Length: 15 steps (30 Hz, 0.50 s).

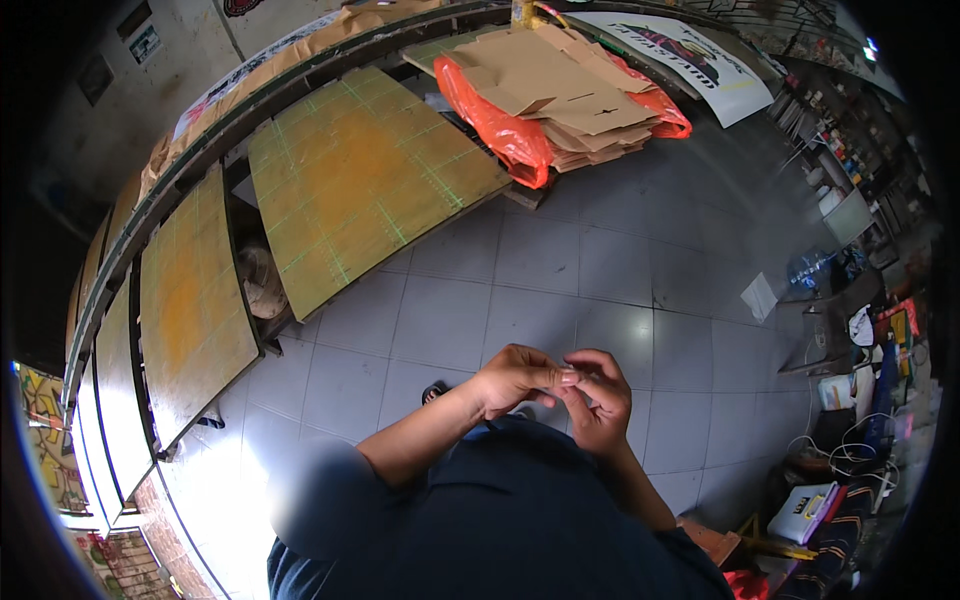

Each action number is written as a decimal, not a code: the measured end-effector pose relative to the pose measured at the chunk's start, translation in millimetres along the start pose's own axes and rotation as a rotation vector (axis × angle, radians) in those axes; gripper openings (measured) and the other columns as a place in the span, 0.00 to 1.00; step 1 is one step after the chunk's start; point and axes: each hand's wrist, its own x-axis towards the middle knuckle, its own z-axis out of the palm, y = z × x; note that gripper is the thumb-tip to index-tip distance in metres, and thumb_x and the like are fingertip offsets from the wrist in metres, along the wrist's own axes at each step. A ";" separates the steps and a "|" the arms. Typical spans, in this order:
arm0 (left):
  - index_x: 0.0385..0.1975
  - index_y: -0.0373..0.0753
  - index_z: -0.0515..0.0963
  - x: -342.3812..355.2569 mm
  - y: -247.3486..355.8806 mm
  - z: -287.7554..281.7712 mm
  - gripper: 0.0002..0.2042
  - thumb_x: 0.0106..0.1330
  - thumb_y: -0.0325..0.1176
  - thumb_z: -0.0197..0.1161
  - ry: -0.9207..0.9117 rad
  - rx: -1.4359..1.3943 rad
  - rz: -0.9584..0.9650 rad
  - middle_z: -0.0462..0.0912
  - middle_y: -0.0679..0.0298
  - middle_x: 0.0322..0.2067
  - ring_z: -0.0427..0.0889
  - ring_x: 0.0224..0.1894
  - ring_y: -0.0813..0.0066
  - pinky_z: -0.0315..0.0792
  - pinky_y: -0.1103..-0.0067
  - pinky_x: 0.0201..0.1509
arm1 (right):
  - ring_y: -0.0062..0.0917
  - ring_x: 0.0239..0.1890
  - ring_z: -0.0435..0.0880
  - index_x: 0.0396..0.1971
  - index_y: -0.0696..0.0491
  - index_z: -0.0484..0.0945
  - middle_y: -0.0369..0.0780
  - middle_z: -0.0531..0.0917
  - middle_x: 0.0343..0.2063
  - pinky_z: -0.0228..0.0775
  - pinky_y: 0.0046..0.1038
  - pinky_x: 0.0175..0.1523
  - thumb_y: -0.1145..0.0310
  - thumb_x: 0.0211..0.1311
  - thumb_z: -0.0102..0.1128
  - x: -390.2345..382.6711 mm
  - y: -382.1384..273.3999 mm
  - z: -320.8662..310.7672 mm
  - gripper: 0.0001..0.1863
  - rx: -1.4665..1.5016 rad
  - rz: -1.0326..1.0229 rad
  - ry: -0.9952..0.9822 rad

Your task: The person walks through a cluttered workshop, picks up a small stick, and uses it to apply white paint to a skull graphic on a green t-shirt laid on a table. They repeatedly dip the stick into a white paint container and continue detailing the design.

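My left hand [518,383] and my right hand [602,405] meet in front of my dark shirt [540,520], above the tiled floor. The left fingers are curled in, with thumb and forefinger pressed together. Against the left thumb tip, my right thumb and forefinger close in a pinch, while its other fingers bend loosely. Whatever lies between the fingertips, if anything, is too small or hidden to make out.
Ahead and left, yellowish boards [370,170] with green lines rest on a long frame. Flattened cardboard [570,80] lies piled over red plastic bags [490,120]. A paper sheet [759,297] is on the floor near a dark chair [835,325]; cluttered shelves [850,160] line the right.
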 end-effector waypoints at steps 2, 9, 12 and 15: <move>0.43 0.28 0.83 3.8 -3.9 4.9 0.18 0.65 0.39 0.72 -0.008 0.008 -0.025 0.86 0.57 0.38 0.85 0.39 0.74 0.81 0.81 0.43 | 0.29 0.39 0.83 0.39 0.58 0.85 0.43 0.81 0.43 0.74 0.26 0.43 0.75 0.63 0.66 -8.9 14.7 -9.0 0.06 0.081 0.026 0.016; 0.47 0.26 0.81 16.4 -13.8 -2.3 0.14 0.70 0.33 0.65 0.104 0.006 0.139 0.86 0.53 0.42 0.86 0.45 0.70 0.82 0.79 0.49 | 0.27 0.38 0.82 0.44 0.64 0.81 0.45 0.80 0.44 0.75 0.25 0.43 0.77 0.69 0.57 1.6 17.4 -2.3 0.09 0.138 0.181 0.000; 0.47 0.26 0.81 10.2 -7.1 -5.0 0.13 0.72 0.31 0.63 0.066 -0.088 0.111 0.86 0.52 0.43 0.86 0.47 0.66 0.81 0.76 0.51 | 0.25 0.37 0.83 0.44 0.62 0.82 0.43 0.82 0.38 0.75 0.23 0.42 0.80 0.65 0.61 9.1 29.3 -0.2 0.09 0.209 0.214 -0.005; 0.47 0.26 0.80 1.7 -1.0 -15.2 0.12 0.73 0.29 0.60 0.043 -0.264 0.115 0.85 0.50 0.44 0.85 0.50 0.61 0.79 0.72 0.55 | 0.22 0.35 0.81 0.44 0.62 0.82 0.41 0.82 0.35 0.73 0.22 0.38 0.82 0.62 0.64 25.3 34.7 7.6 0.11 0.093 0.073 -0.054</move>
